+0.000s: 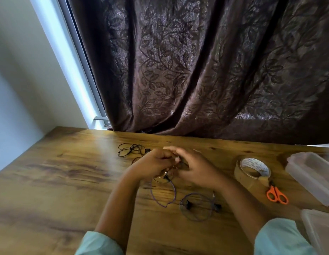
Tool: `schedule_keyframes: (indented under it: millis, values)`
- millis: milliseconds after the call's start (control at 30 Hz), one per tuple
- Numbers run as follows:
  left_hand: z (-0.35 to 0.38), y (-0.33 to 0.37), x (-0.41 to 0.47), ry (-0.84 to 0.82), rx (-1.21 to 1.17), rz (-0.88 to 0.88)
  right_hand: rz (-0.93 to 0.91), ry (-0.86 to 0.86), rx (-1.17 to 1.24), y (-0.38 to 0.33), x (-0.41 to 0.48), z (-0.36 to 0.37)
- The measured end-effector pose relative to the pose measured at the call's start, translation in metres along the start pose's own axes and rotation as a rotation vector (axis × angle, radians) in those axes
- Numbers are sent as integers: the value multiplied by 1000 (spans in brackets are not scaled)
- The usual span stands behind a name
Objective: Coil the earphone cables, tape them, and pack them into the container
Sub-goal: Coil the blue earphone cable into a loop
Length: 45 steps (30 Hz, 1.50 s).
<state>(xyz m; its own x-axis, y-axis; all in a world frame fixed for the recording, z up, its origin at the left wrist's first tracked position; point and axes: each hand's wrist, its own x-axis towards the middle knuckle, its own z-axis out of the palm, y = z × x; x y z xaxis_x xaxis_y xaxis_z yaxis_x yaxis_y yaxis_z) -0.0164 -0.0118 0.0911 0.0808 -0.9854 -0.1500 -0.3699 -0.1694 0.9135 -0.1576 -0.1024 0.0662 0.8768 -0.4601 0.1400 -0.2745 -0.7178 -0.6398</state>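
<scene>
Earphone cable, purple, hangs in a loop from both hands over the middle of the table. A brown leaf-patterned curtain hangs behind the wooden table. The left hand curls its fingers round the cable. The right hand pinches it, fingertips blurred. At the right lie a clear container, a tape roll and orange scissors. A purple coil with earbuds lies near the right forearm. A black cable lies beyond the left hand.

Tape roll core bears writing (too blurred to read)
</scene>
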Motion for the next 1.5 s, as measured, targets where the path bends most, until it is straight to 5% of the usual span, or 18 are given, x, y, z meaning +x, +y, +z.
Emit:
schedule_keyframes:
  millis: [67,133,233,367,433,567,633,867,967,1067,1233,1333,1433,1500]
  values:
    - [-1,2,2,6,-32,8,-37,73,-121,-1,6,1]
    - [-9,-4,-1,18,-92,5,-18,116,2,7,4,-7]
    - [-23,-22,-6,61,-155,-42,197,315,126,37,-5,-30]
    - [-22,-30,-8,92,-126,-82,528,411,-284,66,-17,-41]
    - [-13,-22,-4,107,-76,-63,411,316,-408,59,-18,-32]
    - [3,-5,6,48,47,-8,81,50,161,10,-10,-10]
    - [5,-3,7,38,48,0,38,-5,193,5,-4,-1]
    - [-14,-30,-12,70,-113,-105,147,220,-14,37,0,-13]
    - [-15,-40,-19,-6,-314,-118,252,307,-39,47,1,-9]
    - [-6,-33,-17,-51,-872,55,295,274,-7,46,2,6]
    - [19,-6,7,351,-1241,234,213,-83,28,9,-7,38]
    - [23,-15,15,585,-1119,249,148,-230,-16,-12,-14,32]
    - [21,-38,14,681,-587,128,126,-322,-150,-21,-18,6]
    - [19,-49,8,585,-207,27,115,-293,-181,-23,-19,-15]
